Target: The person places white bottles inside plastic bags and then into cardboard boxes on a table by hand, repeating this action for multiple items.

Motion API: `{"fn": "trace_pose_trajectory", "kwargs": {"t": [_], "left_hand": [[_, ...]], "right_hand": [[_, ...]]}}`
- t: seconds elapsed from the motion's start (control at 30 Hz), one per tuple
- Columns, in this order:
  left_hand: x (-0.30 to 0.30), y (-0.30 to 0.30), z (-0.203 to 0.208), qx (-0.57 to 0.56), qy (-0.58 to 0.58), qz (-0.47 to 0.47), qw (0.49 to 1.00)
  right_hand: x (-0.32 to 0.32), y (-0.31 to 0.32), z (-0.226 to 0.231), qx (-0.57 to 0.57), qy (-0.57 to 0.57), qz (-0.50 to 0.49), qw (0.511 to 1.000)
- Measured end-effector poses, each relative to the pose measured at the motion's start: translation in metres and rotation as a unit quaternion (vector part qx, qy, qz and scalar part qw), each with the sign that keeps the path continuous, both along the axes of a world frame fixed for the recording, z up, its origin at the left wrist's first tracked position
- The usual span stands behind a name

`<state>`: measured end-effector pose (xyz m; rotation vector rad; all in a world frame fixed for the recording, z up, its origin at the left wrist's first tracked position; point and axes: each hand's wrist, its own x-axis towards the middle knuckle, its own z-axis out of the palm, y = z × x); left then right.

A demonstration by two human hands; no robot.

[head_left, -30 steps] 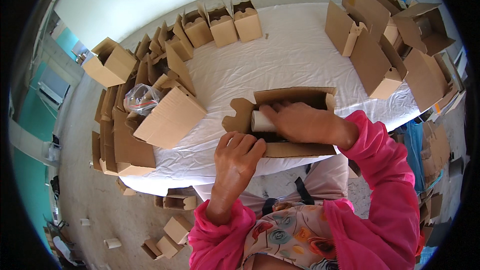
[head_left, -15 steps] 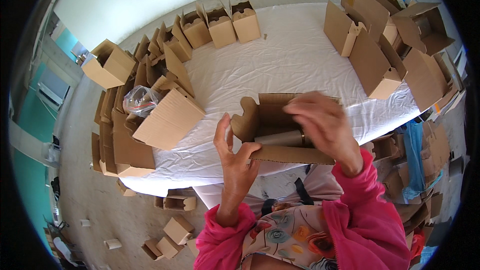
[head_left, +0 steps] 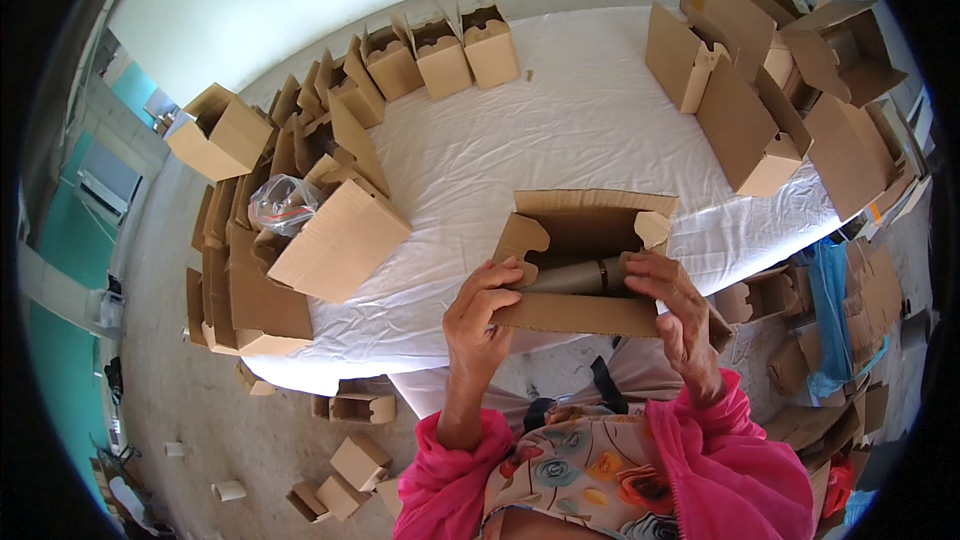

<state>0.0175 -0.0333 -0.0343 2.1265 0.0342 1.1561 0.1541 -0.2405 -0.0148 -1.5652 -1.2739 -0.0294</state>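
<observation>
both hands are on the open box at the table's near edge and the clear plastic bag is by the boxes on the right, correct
Wrong side: in the head view, the clear plastic bag is by the boxes on the left, not the right. The left hand and right hand are on the open box at the near edge of the table.

Site: appears to be a packing workshop. Signs: white-covered table [head_left: 590, 125] mid-frame; row of open cardboard boxes [head_left: 445, 70] along its upper-left edge; pile of larger boxes [head_left: 738, 145], upper right; worn bare floor [head_left: 235, 405], lower left, with smaller boxes [head_left: 360, 462]; plain wall [head_left: 350, 0] above.
</observation>
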Motion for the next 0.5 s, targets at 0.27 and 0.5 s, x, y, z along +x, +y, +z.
{"fn": "trace_pose_trajectory", "kwargs": {"t": [0.27,0.5], "left_hand": [[0.011,0.005,-0.001,-0.124,-0.015,0.02,0.992],[0.032,0.008,0.008,-0.076,0.028,0.084,0.993]], "right_hand": [[0.014,0.007,-0.01,0.042,-0.004,-0.026,0.999],[0.011,0.035,-0.005,0.058,0.104,-0.214,0.97]]}}
